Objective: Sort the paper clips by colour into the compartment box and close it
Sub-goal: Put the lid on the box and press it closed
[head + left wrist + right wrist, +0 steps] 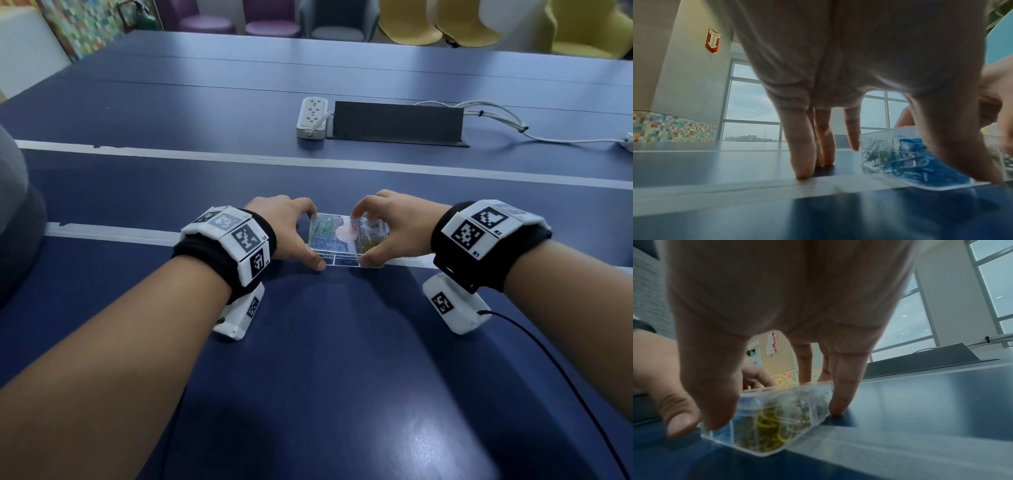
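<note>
A small clear compartment box lies flat on the blue table with its lid down. Through the lid I see green clips, blue clips, yellow clips and a pinkish patch in the middle. My left hand holds the box's left end, thumb at the near corner and index finger at the far corner. My right hand grips the right end, thumb on the near edge and fingertips on the lid. Up close, the left wrist view shows blue clips, and the right wrist view shows yellow clips.
A white power strip and a dark raised cable flap sit farther back, with white cables running right. White stripes cross the table. Chairs line the far side. A black wire trails from my right wrist.
</note>
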`<state>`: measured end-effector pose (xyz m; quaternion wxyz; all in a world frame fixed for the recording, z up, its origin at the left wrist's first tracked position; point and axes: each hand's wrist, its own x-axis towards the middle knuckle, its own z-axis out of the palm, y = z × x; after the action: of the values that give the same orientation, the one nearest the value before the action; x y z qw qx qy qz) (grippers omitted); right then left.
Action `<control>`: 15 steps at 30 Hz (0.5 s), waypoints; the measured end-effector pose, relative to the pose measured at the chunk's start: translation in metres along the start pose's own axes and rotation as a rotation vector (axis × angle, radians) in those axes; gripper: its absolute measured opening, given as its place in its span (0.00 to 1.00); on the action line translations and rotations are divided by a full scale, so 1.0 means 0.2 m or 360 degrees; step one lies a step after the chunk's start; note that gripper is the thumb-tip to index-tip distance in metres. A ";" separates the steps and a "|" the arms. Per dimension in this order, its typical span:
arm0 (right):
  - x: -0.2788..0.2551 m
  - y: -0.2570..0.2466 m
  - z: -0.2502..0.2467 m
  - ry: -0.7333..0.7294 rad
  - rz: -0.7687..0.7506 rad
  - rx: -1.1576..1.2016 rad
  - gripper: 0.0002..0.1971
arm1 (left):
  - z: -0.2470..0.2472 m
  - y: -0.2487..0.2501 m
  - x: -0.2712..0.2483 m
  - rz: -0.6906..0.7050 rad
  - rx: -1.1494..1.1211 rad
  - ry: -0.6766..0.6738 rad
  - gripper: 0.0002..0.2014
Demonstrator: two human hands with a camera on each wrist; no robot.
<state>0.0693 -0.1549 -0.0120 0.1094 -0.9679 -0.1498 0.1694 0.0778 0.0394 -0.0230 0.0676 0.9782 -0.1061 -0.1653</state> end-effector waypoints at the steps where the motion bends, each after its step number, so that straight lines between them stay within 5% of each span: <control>1: 0.00 0.00 0.00 0.0001 0.0001 0.0009 0.37 | 0.00 0.00 0.00 -0.0002 0.0002 0.0003 0.42; 15: 0.00 0.00 0.00 -0.0023 0.0027 0.0067 0.36 | 0.02 0.05 0.01 -0.0068 -0.0035 -0.0080 0.42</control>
<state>0.0689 -0.1560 -0.0119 0.1273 -0.9654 -0.1387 0.1803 0.0768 0.0293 -0.0249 0.0720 0.9750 -0.0851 -0.1923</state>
